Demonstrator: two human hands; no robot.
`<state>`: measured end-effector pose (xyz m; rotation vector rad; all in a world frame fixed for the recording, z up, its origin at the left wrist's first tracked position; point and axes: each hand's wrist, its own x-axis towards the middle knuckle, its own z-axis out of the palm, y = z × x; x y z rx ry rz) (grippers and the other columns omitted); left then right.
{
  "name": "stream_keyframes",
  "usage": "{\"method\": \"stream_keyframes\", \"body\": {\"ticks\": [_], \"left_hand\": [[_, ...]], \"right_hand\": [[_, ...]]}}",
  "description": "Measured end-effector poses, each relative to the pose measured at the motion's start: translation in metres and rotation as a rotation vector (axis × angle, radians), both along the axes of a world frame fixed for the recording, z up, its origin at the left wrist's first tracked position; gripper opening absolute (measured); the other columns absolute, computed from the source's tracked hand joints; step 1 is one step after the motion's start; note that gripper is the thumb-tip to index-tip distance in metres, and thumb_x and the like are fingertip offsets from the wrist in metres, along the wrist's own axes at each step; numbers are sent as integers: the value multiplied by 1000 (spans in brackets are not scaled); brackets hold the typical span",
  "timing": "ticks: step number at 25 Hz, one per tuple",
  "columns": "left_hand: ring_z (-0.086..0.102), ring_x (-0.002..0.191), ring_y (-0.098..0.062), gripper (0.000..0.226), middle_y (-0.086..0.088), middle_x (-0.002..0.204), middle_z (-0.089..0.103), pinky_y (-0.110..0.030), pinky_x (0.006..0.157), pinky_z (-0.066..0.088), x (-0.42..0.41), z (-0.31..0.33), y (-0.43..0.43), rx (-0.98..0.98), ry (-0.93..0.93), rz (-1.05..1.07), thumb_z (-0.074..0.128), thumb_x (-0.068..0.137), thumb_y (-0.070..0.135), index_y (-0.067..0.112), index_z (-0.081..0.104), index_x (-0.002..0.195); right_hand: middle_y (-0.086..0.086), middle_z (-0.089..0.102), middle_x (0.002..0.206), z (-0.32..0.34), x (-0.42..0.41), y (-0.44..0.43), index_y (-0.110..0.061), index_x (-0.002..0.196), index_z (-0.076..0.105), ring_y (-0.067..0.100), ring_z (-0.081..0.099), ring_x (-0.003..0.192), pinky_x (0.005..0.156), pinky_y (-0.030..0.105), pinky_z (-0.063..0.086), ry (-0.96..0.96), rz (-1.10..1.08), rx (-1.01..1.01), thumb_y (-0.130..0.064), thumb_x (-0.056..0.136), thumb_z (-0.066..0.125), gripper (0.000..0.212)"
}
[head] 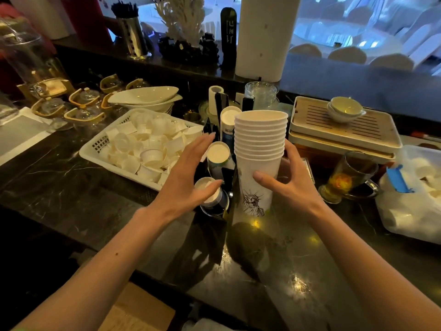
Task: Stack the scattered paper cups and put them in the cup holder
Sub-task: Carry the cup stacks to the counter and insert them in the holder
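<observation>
White paper cups, already nested into one tall stack [260, 151], sit upright on the dark marble counter [71, 182], just right of the black cup holder [216, 177] that has other cup stacks poking out of its slots. Right hand [290, 185] is wrapped around the bottom cup, thumb across the front. Left hand [188, 180] is open and empty, hovering by the holder. Can't really tell if there's a free slot, it's dark in there. Risk imo: gripping so low, the stack could lean and topple, or bump the glass mug [348, 177] nearby.
</observation>
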<state>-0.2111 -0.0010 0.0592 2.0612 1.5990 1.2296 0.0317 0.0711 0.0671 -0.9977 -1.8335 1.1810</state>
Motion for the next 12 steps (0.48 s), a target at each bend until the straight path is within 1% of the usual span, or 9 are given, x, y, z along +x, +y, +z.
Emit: {"method": "stream_keyframes", "body": {"ticks": [1,2,4,6,7,8,10,11,12], "left_hand": [[26,147,-18,97,0,161,22,-34,118,29,1,10,6,-16,20,-50,79,80,23,19,18,154],[17,150,-16,104,0,164,13,-34,120,24,2,19,12,-32,50,-98,80,78,26,21,11,155],[2,151,-9,109,0,165,-3,-21,119,16,-1,31,20,-37,120,-186,81,78,28,25,4,155],[-7,149,-1,112,1,164,-16,-7,114,14,-9,38,25,-60,176,-252,80,76,20,33,2,154],[-10,149,-1,113,1,162,-21,-7,113,15,-13,40,27,-56,208,-266,80,75,17,38,2,154],[-9,150,-6,113,1,161,-24,-14,116,19,-16,42,30,-27,242,-260,81,74,18,41,3,153],[-4,152,-23,107,-4,161,-23,-37,120,26,-19,47,35,61,287,-232,81,75,30,39,9,153],[-3,152,-26,103,-7,162,-20,-45,119,27,-20,48,38,85,287,-234,80,74,37,36,14,153],[-4,152,-26,99,-8,162,-16,-49,119,26,-21,48,40,88,272,-244,79,73,42,33,20,152]], "right_hand": [[-24,57,117,6,-3,0,-38,147,27,-13,59,104,82,21,51,-2,10,2,-48,72,77,91],[-25,56,118,12,-5,0,-40,148,24,-15,58,104,80,19,52,-4,23,6,-48,74,76,90],[-21,55,121,22,-11,0,-44,149,21,-11,60,103,75,19,56,17,50,13,-46,79,73,86],[-10,58,124,31,-16,2,-47,146,23,0,63,106,76,24,58,73,62,-11,-49,81,71,81],[-4,59,124,35,-19,4,-49,144,24,6,65,107,77,28,59,90,72,-22,-53,79,68,79],[-1,60,125,38,-22,6,-49,143,26,10,66,107,78,31,59,90,87,-30,-55,78,66,77],[2,59,127,40,-29,8,-47,143,29,13,66,108,78,33,60,63,126,-46,-55,81,63,71],[1,58,128,39,-34,7,-45,144,29,11,66,107,76,31,60,53,139,-51,-53,84,61,68],[0,57,130,37,-37,6,-43,144,29,9,66,105,73,28,59,51,146,-56,-51,87,57,64]]}}
